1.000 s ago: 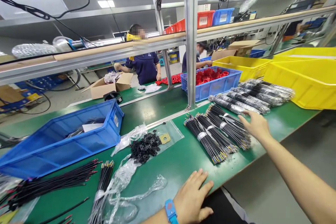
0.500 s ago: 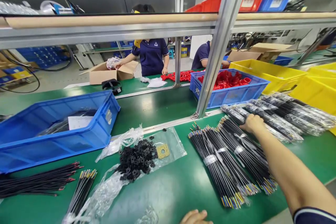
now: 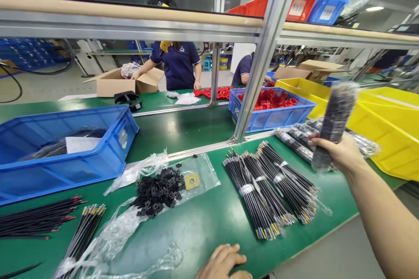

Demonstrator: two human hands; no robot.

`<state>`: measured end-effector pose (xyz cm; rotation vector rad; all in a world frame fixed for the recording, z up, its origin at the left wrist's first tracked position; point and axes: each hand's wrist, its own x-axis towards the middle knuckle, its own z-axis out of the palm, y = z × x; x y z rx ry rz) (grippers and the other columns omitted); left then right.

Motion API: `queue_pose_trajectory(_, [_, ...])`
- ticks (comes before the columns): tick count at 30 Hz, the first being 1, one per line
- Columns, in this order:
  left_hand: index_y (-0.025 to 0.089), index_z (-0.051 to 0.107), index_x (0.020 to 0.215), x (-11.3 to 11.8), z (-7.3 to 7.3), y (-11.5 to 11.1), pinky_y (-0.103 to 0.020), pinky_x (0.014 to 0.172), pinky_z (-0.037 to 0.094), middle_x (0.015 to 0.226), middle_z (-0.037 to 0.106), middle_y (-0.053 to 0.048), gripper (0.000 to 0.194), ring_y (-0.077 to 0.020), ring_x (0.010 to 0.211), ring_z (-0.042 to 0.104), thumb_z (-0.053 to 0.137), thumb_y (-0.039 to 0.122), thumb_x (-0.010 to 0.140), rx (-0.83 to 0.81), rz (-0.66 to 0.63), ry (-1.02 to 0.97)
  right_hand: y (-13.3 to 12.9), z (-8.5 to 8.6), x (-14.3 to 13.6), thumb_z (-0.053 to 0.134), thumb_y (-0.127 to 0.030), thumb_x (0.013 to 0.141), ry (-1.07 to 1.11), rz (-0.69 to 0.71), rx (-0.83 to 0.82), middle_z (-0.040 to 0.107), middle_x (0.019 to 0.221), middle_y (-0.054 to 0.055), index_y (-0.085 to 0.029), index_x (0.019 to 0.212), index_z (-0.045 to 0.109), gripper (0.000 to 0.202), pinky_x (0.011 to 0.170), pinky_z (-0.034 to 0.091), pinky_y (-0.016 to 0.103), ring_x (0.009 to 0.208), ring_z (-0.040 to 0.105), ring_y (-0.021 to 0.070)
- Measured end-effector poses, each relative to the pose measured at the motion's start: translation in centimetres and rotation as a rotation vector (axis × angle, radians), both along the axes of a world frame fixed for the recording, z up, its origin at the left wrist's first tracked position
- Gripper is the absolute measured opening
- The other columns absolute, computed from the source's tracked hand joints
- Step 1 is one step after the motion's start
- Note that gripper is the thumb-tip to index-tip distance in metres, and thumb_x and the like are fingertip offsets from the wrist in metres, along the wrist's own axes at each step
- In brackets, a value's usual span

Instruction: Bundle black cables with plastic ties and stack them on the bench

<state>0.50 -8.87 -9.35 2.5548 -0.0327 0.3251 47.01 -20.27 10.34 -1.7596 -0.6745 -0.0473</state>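
My right hand point(image 3: 343, 152) is wrapped round a plastic-wrapped bundle point(image 3: 336, 117), raised upright above the right side of the table and slightly blurred. Under and behind it lie more wrapped bundles point(image 3: 296, 146). Left of that hand, tied bundles of black cables point(image 3: 255, 200) with coloured ends rest on the green table. Palm down at the front edge, my left hand point(image 3: 224, 263) has its fingers apart and holds nothing. Further left, small black parts point(image 3: 160, 192) are heaped on clear plastic, beside a yellowish square piece point(image 3: 192, 181).
A blue bin point(image 3: 65, 174) stands at the left, yellow bins point(image 3: 386, 135) at the right. A metal post point(image 3: 258, 65) rises beside a blue crate point(image 3: 278, 115) of red parts. Two people in dark shirts are across the table. More black cables point(image 3: 36, 220) lie at left.
My right hand has lifted a wrapped bundle off the pile and turned it upright. More of my left hand shows at the front edge. The whole view has shifted slightly.
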Motion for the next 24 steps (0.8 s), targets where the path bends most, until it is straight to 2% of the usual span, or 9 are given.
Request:
queue_pose_trajectory(2, [0.043,0.068,0.129,0.1,1.2,0.0,-0.031,0.112,0.055,0.128,0.076,0.003,0.031,-0.0221,0.129,0.068,0.070,0.040,0.098,0.088,-0.041,-0.086,-0.4,1.6,-1.6,0.084,-0.049,0.051,0.051,0.045,0.198,0.068,0.077,0.005,-0.020,0.087,0.062,0.051,0.068,0.055,0.041,0.068,0.065,0.0226])
queue_pose_trajectory(4, [0.038,0.069,0.124,0.2,1.6,0.0,-0.029,0.113,0.053,0.126,0.077,0.002,0.024,-0.0206,0.129,0.068,0.067,0.041,0.100,0.148,-0.049,-0.136,-0.6,2.7,-3.2,0.084,-0.042,0.048,0.074,0.069,0.362,0.061,0.066,-0.003,-0.023,0.088,0.058,0.052,0.063,0.053,0.038,0.058,0.059,0.0176])
queue_pose_trajectory(7, [0.034,0.069,0.122,0.3,1.1,-0.2,-0.030,0.115,0.052,0.123,0.077,0.000,0.022,-0.0208,0.128,0.068,0.065,0.041,0.101,0.201,-0.048,-0.151,-0.9,3.8,-5.4,0.083,-0.032,0.048,0.098,0.108,0.520,0.056,0.058,-0.008,-0.025,0.090,0.053,0.052,0.058,0.051,0.034,0.051,0.053,0.0147])
queue_pose_trajectory(10, [0.031,0.068,0.122,0.4,0.6,-0.4,-0.033,0.115,0.052,0.120,0.076,-0.002,0.022,-0.0214,0.128,0.067,0.062,0.038,0.103,0.251,-0.049,-0.181,-1.4,4.1,-6.7,0.081,-0.028,0.049,0.126,0.130,0.582,0.058,0.058,-0.007,-0.025,0.091,0.052,0.051,0.056,0.050,0.032,0.051,0.053,0.0150])
queue_pose_trajectory(15, [0.030,0.068,0.122,0.3,0.9,-0.5,-0.032,0.113,0.053,0.120,0.075,-0.001,0.020,-0.0200,0.126,0.067,0.056,0.034,0.106,0.304,-0.043,-0.211,-1.9,3.9,-6.7,0.080,-0.027,0.049,0.128,0.094,0.571,0.058,0.057,-0.005,-0.024,0.088,0.053,0.047,0.057,0.050,0.033,0.051,0.054,0.0152])
queue_pose_trajectory(19, [0.029,0.067,0.122,0.3,1.5,-0.7,-0.034,0.112,0.053,0.119,0.075,-0.002,0.021,-0.0203,0.125,0.068,0.054,0.035,0.107,0.299,-0.039,-0.193,-2.2,3.2,-5.6,0.078,-0.034,0.049,0.087,0.011,0.485,0.054,0.059,-0.005,-0.024,0.081,0.052,0.043,0.059,0.050,0.035,0.053,0.052,0.0155])
queue_pose_trajectory(22, [0.028,0.067,0.121,0.3,1.4,-0.9,-0.036,0.112,0.054,0.119,0.075,-0.003,0.021,-0.0217,0.126,0.068,0.056,0.039,0.106,0.297,-0.033,-0.173,-2.6,2.4,-4.3,0.076,-0.047,0.049,0.020,-0.115,0.349,0.052,0.063,-0.004,-0.025,0.079,0.049,0.046,0.060,0.048,0.037,0.057,0.051,0.0170])
queue_pose_trajectory(24, [0.028,0.067,0.119,0.3,1.3,-1.0,-0.037,0.110,0.056,0.119,0.075,-0.004,0.021,-0.0230,0.125,0.068,0.058,0.040,0.105,0.299,-0.028,-0.170,-3.0,1.7,-3.2,0.076,-0.051,0.048,-0.049,-0.220,0.181,0.054,0.069,-0.002,-0.025,0.080,0.052,0.048,0.063,0.046,0.039,0.062,0.052,0.0192])
